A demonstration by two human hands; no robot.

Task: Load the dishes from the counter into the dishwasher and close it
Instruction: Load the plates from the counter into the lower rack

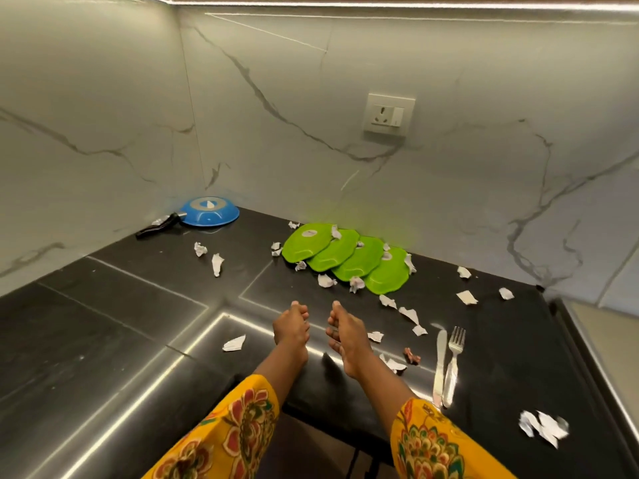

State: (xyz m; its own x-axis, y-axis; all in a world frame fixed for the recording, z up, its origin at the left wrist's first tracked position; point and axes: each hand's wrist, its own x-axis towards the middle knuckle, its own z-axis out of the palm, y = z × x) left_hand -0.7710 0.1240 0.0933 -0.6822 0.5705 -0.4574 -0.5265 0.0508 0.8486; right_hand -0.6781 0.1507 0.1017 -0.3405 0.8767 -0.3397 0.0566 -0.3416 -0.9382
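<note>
Several green plates (345, 258) lie face down in an overlapping row near the back wall of the black counter (138, 305). A blue pan (210, 211) rests upside down in the back left corner, its black handle pointing left. A knife (440, 366) and a fork (453, 364) lie side by side at the right front. My left hand (292, 327) and my right hand (345, 337) reach out over the counter in front of the plates, fingers stretched, holding nothing. No dishwasher is in view.
Crumpled paper scraps (543, 426) lie scattered around the plates, the cutlery and my hands. A small brown scrap (412, 356) sits left of the knife. A wall socket (389, 114) is set in the marble backsplash. The counter's right edge runs past the cutlery.
</note>
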